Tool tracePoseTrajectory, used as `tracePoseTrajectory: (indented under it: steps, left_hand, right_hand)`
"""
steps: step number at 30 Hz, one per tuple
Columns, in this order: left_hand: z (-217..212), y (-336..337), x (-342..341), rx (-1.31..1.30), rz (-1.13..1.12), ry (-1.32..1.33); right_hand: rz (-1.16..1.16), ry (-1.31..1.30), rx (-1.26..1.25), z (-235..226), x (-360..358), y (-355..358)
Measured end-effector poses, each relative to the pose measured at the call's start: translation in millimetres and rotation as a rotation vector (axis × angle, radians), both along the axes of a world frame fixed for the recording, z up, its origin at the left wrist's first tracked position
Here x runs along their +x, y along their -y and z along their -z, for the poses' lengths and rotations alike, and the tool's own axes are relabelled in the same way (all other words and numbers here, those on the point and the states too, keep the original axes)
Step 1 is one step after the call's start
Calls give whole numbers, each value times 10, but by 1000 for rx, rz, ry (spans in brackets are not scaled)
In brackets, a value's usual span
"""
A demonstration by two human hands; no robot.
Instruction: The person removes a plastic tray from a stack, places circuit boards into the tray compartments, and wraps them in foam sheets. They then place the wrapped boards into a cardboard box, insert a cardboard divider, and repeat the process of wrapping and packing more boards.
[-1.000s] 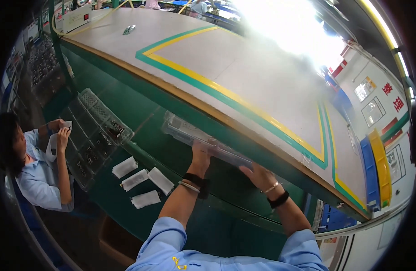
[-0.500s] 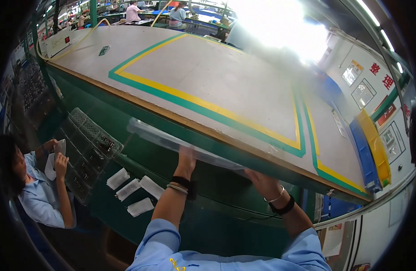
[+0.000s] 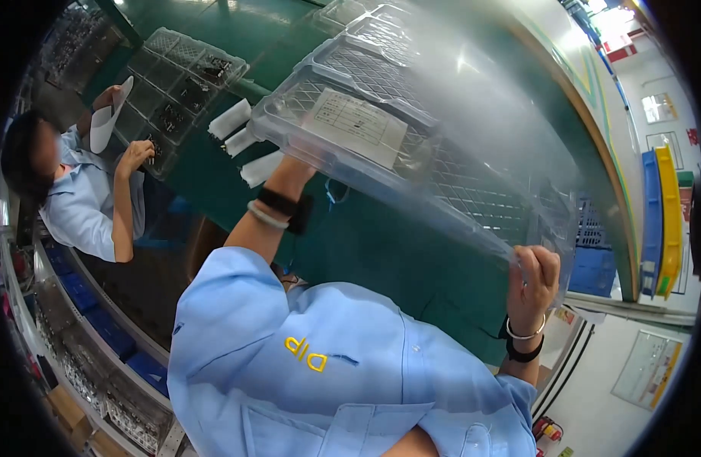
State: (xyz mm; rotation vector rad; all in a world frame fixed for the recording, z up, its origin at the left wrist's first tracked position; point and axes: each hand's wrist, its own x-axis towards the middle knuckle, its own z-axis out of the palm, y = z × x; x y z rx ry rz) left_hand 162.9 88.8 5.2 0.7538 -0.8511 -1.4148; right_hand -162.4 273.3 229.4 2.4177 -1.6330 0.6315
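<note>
A large clear plastic tray with a gridded bottom and a white paper label is lifted and tilted in front of me. My left hand is under its left end, mostly hidden by the tray, with a black and a white band on the wrist. My right hand is shut on the tray's lower right corner, wearing a thin bangle and a black band. Below the tray lies the green table.
A seated person in a light blue shirt on the left holds a white sheet. A clear compartment tray with small dark parts lies on the table, white rolled packets beside it. Blue bins sit on shelving lower left.
The clear tray has come up off the table toward me and now fills the upper view. My head has tipped down, so my own shirt shows.
</note>
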Motion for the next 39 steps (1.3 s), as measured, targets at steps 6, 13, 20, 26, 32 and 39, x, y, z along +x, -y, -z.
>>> tracePoseTrajectory:
  steps: [6,13,20,26,32,39]
  left_hand:
    - [156,-903,268,201,107,637]
    - [1383,-1554,-134,-615,-215,1839]
    - [1405,-1957,-48,-577,-327,1494]
    - [1260,-2285,694,-268,-269,1177]
    - [329,-3070,1001,487,-301,600]
    - [-139,-3591,1161,397,-367,333]
  right_hand:
    - [92,97,-10,121,-104,-857]
    - [61,96,-22,186,-341,-1536]
    - [79,132,54,144,-553,-2283]
    - [96,163,82,409,-596,-2595]
    - [43,186,163,1221,-418,-2621]
    - [75,69,407,2617,-257,-2482]
